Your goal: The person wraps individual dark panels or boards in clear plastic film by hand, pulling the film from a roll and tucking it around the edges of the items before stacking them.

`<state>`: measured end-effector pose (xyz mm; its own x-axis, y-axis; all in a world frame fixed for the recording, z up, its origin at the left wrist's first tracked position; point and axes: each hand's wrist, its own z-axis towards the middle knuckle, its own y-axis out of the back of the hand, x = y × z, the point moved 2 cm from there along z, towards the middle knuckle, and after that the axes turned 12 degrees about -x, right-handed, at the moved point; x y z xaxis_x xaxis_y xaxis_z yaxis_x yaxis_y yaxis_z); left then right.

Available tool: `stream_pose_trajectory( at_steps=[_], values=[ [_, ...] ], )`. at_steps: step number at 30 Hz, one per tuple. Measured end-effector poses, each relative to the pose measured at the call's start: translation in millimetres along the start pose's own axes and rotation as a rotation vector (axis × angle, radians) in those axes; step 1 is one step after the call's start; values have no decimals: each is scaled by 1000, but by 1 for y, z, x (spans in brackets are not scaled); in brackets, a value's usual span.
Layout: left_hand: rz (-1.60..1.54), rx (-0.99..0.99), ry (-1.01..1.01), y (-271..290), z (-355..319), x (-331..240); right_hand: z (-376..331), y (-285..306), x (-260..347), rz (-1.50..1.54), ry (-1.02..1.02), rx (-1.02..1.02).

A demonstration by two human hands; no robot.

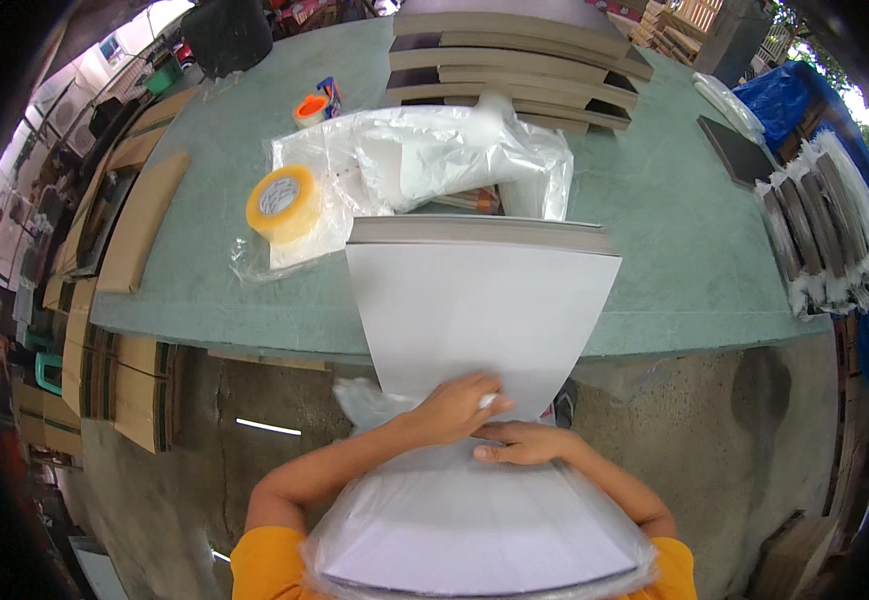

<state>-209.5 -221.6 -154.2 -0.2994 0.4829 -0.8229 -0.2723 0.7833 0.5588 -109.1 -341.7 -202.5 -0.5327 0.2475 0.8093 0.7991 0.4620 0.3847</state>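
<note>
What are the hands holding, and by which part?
The left hand apparently pinches a small white piece, part unclear. The right hand lies on the wrapped pack at its far end, no grip visible.

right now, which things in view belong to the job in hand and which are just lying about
Likely in the job:
white-faced stack, with the left hand and right hand at its near end
clear plastic by the hands

Seemingly just lying about, untouched:
yellow tape roll
crumpled plastic on the table
stacked panels
brown cardboard
</note>
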Motion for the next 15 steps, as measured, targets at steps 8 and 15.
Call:
stream_pose_trajectory(
  at_steps=[8, 15],
  values=[
    [-885, -205, -151, 101, 9, -83, -39, 92, 105, 996, 380, -812],
    [-726, -577, -17, 123, 4, -56, -47, 69, 16, 428, 291, -49]
  ],
)
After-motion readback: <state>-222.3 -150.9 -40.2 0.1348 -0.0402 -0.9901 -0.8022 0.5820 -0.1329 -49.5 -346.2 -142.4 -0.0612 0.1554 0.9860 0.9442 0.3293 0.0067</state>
